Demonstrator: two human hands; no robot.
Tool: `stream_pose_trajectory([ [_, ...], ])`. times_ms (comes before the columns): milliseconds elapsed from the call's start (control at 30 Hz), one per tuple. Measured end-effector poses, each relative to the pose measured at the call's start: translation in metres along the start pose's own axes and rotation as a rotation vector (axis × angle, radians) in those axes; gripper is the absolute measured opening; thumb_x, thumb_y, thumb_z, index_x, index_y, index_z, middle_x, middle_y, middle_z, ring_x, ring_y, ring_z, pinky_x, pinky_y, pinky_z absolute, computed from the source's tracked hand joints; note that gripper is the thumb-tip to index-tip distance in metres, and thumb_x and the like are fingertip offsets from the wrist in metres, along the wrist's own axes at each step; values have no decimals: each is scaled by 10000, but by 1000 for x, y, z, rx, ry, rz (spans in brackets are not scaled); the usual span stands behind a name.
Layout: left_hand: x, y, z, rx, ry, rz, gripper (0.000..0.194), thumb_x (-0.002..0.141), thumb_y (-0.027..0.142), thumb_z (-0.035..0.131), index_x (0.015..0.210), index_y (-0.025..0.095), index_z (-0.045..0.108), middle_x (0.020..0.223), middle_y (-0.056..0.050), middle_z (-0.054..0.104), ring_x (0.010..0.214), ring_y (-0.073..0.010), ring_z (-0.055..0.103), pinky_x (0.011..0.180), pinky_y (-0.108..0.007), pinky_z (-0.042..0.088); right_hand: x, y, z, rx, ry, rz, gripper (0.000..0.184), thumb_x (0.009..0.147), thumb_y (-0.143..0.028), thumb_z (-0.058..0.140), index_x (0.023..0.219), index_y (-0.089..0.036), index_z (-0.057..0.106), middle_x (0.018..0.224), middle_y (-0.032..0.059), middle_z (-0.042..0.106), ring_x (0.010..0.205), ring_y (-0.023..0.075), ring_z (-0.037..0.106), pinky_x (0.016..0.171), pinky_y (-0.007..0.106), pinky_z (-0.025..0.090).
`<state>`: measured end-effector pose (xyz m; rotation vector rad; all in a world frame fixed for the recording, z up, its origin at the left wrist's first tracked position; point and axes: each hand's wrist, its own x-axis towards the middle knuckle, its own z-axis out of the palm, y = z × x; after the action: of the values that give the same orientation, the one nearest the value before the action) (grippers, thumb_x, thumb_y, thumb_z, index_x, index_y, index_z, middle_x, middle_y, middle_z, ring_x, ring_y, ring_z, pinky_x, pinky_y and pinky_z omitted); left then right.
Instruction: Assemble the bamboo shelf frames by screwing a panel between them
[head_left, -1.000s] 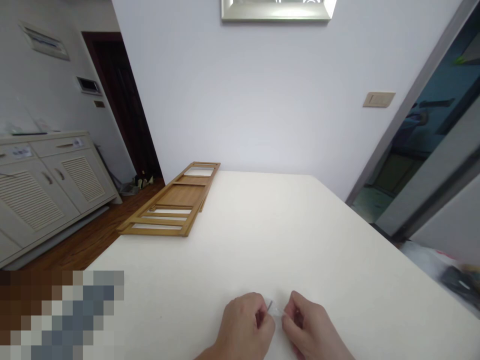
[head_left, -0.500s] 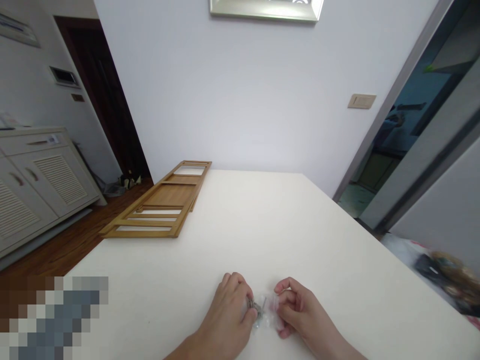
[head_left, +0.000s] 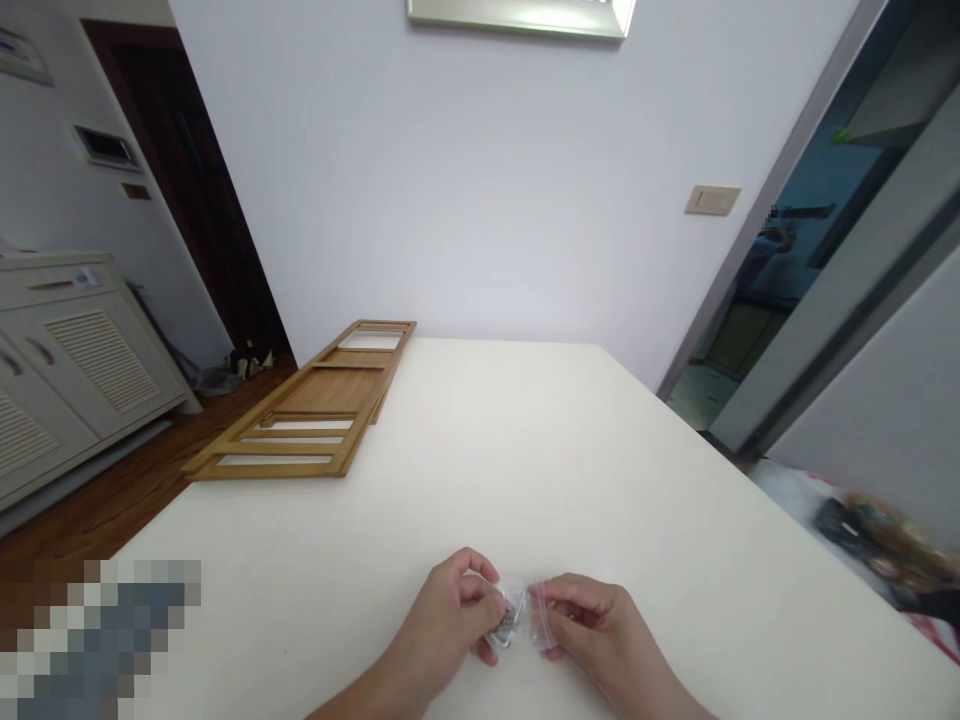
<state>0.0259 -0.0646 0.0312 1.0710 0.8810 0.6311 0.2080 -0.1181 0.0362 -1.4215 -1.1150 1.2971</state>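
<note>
Between my hands, just above the white table (head_left: 480, 450), is a small clear plastic bag (head_left: 538, 620). Small metal pieces, which look like screws (head_left: 507, 625), show through its left end. My left hand (head_left: 450, 615) pinches that end, with the thumb on top of the metal pieces. My right hand (head_left: 592, 625) grips the bag's other end, where fine lines run across the plastic. Part of the bag is hidden behind the fingers.
A flat folded wooden frame (head_left: 322, 390) with slats lies on the table's left side, reaching toward the wall. A light switch (head_left: 712, 200) is on the wall. Bags and dark items (head_left: 862, 540) lie beyond the table's right edge. A white cabinet (head_left: 90, 350) stands at left.
My hands were close together with the bag mostly hidden in them. They have since moved apart and shifted their grip, and the bag with its metal pieces shows between them. The view turned slightly right.
</note>
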Motion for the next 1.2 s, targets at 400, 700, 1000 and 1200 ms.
stream_pose_trajectory([
  [400, 5, -8, 2, 55, -15, 72, 248, 694, 162, 631, 891, 174, 480, 642, 41, 618, 535, -85, 538, 489, -206, 405, 1, 4, 5, 54, -111, 52, 469, 708, -556, 748, 891, -125, 722, 533, 1, 614, 476, 98, 517, 522, 242, 435],
  [700, 6, -12, 2, 99, 28, 68, 227, 715, 181, 608, 896, 178, 471, 629, 49, 598, 535, -89, 537, 479, -202, 382, 1, 3, 2, 55, -33, 11, 368, 642, -486, 808, 766, -150, 724, 613, -13, 578, 532, 99, 509, 516, 236, 446],
  [1000, 4, -1, -4, 51, 55, 37, 282, 693, 304, 679, 857, 179, 486, 613, 60, 555, 499, -78, 490, 468, -210, 364, 3, -32, -25, 98, 31, 79, 202, 677, -355, 684, 665, -163, 621, 573, -22, 538, 528, 111, 495, 479, 227, 432],
  [1200, 10, -8, -9, 52, 116, 61, 300, 680, 337, 685, 846, 185, 486, 587, 75, 520, 453, -74, 469, 414, -196, 339, -5, -39, -33, -492, -276, 153, 74, 656, -223, 602, 643, -157, 634, 506, -52, 490, 457, 71, 408, 431, 194, 293],
])
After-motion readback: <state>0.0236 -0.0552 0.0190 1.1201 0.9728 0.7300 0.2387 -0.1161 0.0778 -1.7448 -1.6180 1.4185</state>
